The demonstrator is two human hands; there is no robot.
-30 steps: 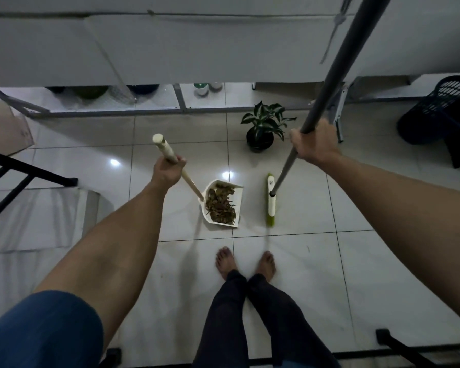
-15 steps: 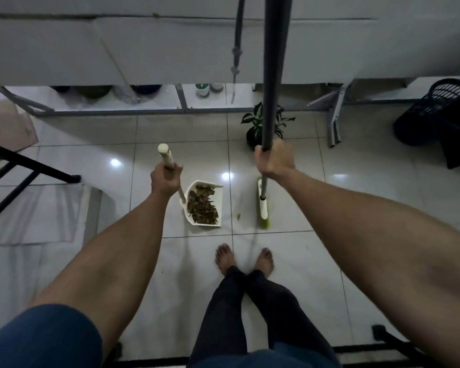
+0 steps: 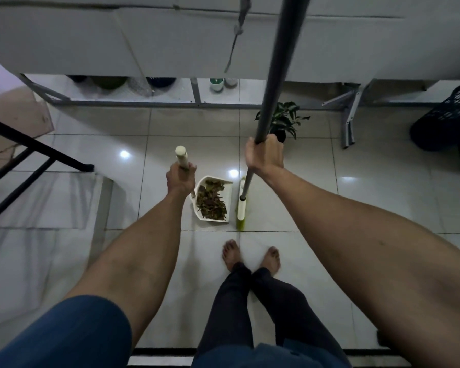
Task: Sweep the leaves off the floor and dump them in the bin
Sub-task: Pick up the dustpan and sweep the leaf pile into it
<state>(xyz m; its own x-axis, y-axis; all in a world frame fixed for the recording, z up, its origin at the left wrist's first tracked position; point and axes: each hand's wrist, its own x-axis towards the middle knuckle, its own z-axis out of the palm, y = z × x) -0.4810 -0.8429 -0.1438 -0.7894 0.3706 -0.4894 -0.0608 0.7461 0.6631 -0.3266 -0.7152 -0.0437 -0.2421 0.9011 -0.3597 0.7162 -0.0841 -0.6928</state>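
A white dustpan (image 3: pixel 230 200) rests on the tiled floor just ahead of my bare feet, holding a heap of brown dry leaves (image 3: pixel 211 200). My left hand (image 3: pixel 180 177) is closed around the dustpan's cream upright handle (image 3: pixel 181 156). My right hand (image 3: pixel 264 156) grips the grey broom pole (image 3: pixel 279 62), which stands almost upright. The broom head (image 3: pixel 241 208), white with green bristles, touches the floor right against the dustpan's right edge. A dark mesh bin (image 3: pixel 444 118) stands at the far right.
A small potted plant (image 3: pixel 284 123) sits behind the broom pole. Grey table legs and a floor rail (image 3: pixel 349 120) run along the back under a white table. A black metal frame (image 3: pixel 35 152) and a cardboard box (image 3: pixel 16 120) are at the left.
The broom pole has swung from leaning right to nearly upright, and its head has slid left until it meets the dustpan. The dustpan handle has come more upright.
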